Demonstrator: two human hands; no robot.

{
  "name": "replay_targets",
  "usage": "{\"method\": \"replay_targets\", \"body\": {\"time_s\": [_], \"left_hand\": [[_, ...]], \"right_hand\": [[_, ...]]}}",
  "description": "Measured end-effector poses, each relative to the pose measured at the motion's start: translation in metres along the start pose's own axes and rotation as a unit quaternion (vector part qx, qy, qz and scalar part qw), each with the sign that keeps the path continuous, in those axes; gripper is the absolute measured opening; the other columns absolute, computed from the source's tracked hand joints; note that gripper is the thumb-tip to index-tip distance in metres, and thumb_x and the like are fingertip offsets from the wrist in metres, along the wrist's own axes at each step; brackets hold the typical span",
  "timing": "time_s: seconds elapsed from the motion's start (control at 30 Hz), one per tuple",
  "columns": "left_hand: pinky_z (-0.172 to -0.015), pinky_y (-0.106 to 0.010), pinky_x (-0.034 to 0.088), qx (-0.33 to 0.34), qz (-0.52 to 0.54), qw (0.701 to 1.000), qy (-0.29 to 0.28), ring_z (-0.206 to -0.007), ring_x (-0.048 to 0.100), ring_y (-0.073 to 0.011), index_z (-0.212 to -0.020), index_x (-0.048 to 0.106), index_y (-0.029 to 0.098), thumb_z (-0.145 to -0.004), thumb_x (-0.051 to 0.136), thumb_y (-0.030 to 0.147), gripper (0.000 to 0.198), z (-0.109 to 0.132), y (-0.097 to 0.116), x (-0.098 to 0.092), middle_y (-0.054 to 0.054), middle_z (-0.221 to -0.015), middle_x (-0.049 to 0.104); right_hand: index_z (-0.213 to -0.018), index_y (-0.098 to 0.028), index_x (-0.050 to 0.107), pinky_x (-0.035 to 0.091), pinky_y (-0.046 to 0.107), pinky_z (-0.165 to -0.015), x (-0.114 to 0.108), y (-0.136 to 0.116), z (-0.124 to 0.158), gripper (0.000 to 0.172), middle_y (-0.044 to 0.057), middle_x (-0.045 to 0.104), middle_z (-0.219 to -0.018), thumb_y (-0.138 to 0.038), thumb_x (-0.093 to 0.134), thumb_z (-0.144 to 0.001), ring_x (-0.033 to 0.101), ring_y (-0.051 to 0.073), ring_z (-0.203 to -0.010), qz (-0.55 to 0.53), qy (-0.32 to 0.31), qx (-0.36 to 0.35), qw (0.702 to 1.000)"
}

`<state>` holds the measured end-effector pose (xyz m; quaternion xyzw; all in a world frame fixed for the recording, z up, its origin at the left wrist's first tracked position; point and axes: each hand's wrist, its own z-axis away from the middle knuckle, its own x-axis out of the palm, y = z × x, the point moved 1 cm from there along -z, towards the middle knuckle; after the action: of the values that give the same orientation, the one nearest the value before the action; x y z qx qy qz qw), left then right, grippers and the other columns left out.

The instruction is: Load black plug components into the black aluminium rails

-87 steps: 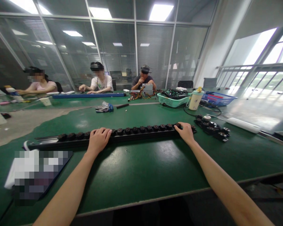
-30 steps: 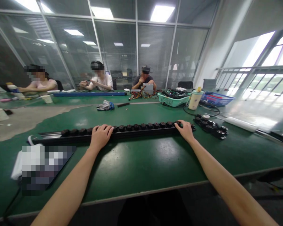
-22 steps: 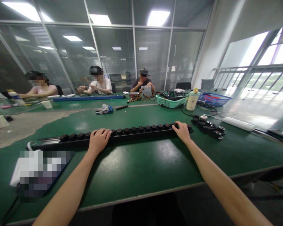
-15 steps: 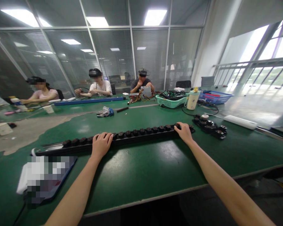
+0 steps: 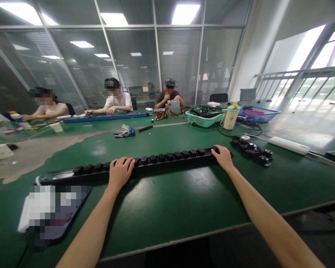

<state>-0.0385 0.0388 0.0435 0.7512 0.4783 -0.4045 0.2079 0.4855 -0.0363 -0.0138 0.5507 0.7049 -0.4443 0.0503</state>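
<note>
A long black rail (image 5: 170, 161), set with a row of round black pieces, lies across the green table. My left hand (image 5: 121, 170) is curled over its middle, fingers resting on the top and thumb side towards the near edge. At the rail's right end, my right hand (image 5: 222, 155) closes thumb and fingers on a round black piece (image 5: 215, 150), partly hidden by the fingers. The left end of the rail shows an open stretch (image 5: 61, 174) with no round pieces. More black pieces (image 5: 251, 149) lie in a cluster to the right.
Near the left lies a blurred-out phone-like object (image 5: 78, 208). Beyond the rail are grey-blue gloves (image 5: 124, 131), a dark short bar (image 5: 145, 128), a green basket (image 5: 203, 121) of cables, a cream bottle (image 5: 231, 117) and a blue basket (image 5: 264, 116). Several people sit across the table.
My right hand sits slightly further right in the picture along with the rail's right end, as the view shifts a little. My left hand stays put on the rail. A person opposite has lowered a hand.
</note>
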Motion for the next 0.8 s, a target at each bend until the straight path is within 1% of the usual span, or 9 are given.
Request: {"method": "replay_targets", "body": {"time_s": [0.13, 0.23, 0.33, 0.5, 0.8], "left_hand": [[-0.102, -0.046, 0.037, -0.002, -0.006, 1.000, 0.000, -0.110, 0.063, -0.0271, -0.115, 0.072, 0.024, -0.105, 0.034, 0.043, 0.044, 0.000, -0.001, 0.004, -0.011, -0.118, 0.072], [-0.101, -0.046, 0.037, -0.003, -0.011, 1.000, 0.003, -0.108, 0.063, -0.0269, -0.114, 0.072, 0.025, -0.105, 0.034, 0.044, 0.043, -0.001, -0.001, 0.007, -0.010, -0.117, 0.073], [-0.101, -0.047, 0.037, -0.008, -0.008, 1.000, 0.006, -0.107, 0.063, -0.0274, -0.114, 0.072, 0.025, -0.105, 0.033, 0.045, 0.045, -0.001, -0.001, 0.009, -0.011, -0.116, 0.073], [-0.102, -0.047, 0.036, -0.013, 0.002, 1.000, 0.001, -0.108, 0.063, -0.0285, -0.114, 0.072, 0.024, -0.105, 0.032, 0.046, 0.047, -0.001, 0.000, 0.011, -0.011, -0.116, 0.072], [-0.103, -0.048, 0.035, -0.012, 0.006, 1.000, 0.005, -0.108, 0.062, -0.0281, -0.115, 0.072, 0.024, -0.105, 0.032, 0.046, 0.046, 0.000, -0.001, 0.014, -0.012, -0.116, 0.072]], "right_hand": [[-0.105, -0.015, 0.074, 0.048, 0.050, -0.100, 0.001, 0.002, 0.000, 0.044, 0.018, 0.074, -0.109, -0.048, 0.054, -0.084, 0.064, 0.033, -0.106, -0.005, 0.010, 0.001, 1.000], [-0.104, -0.018, 0.073, 0.050, 0.049, -0.097, 0.001, 0.003, 0.001, 0.041, 0.015, 0.075, -0.104, -0.050, 0.058, -0.082, 0.066, 0.031, -0.100, -0.018, 0.015, 0.026, 0.999], [-0.106, -0.020, 0.072, 0.052, 0.047, -0.093, 0.002, 0.004, 0.003, 0.043, 0.013, 0.075, -0.102, -0.053, 0.061, -0.081, 0.067, 0.030, -0.095, -0.035, 0.013, 0.053, 0.998], [-0.108, -0.017, 0.072, 0.051, 0.047, -0.094, 0.003, 0.004, 0.004, 0.048, 0.015, 0.075, -0.103, -0.055, 0.058, -0.083, 0.067, 0.031, -0.096, -0.025, 0.014, 0.055, 0.998], [-0.112, -0.017, 0.073, 0.052, 0.048, -0.095, 0.003, 0.004, 0.004, 0.047, 0.016, 0.075, -0.107, -0.052, 0.059, -0.083, 0.068, 0.032, -0.099, -0.006, -0.001, 0.057, 0.998]]}}
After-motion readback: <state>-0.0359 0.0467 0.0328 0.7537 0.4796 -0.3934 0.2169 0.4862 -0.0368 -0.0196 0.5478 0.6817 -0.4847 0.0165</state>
